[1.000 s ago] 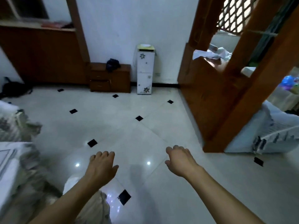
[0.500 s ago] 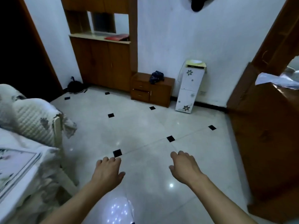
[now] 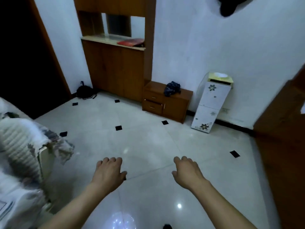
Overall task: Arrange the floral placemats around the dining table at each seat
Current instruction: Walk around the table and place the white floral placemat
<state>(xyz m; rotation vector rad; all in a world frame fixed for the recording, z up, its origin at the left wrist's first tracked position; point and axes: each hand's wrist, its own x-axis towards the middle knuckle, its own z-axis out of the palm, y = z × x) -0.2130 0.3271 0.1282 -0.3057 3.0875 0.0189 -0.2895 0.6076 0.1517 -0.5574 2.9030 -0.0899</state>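
At the 7 to 8 o'clock edge of your view, a sliver of placemat (image 3: 3,206) shows on the cloth-covered table (image 3: 19,200). Only a pale corner with a thin dark border line is visible; the picture is too blurred there to make out any pattern. A chair (image 3: 21,146) draped in a ribbed, quilted white cover stands at 9 o'clock, touching or just beside the table edge; which one cannot be told.

Your left hand (image 3: 109,172) is extended forward, palm down, at about 6 o'clock, fingers loosely curled, thumb out to the inside, holding nothing. Your right hand (image 3: 187,172) matches it at about 5 o'clock: palm down, fingers relaxed and slightly bent, empty. Both forearms are bare and rise from the bottom edge, and the hands are well apart from each other. Both hang over the glossy white tiled floor (image 3: 148,142), clear of the table and placemat.

At 12 o'clock stands a wooden cabinet (image 3: 115,70), a low drawer unit (image 3: 166,103) at 1 o'clock with a dark cloth (image 3: 172,88) on top, and a white flowered water dispenser (image 3: 212,103) beside it.
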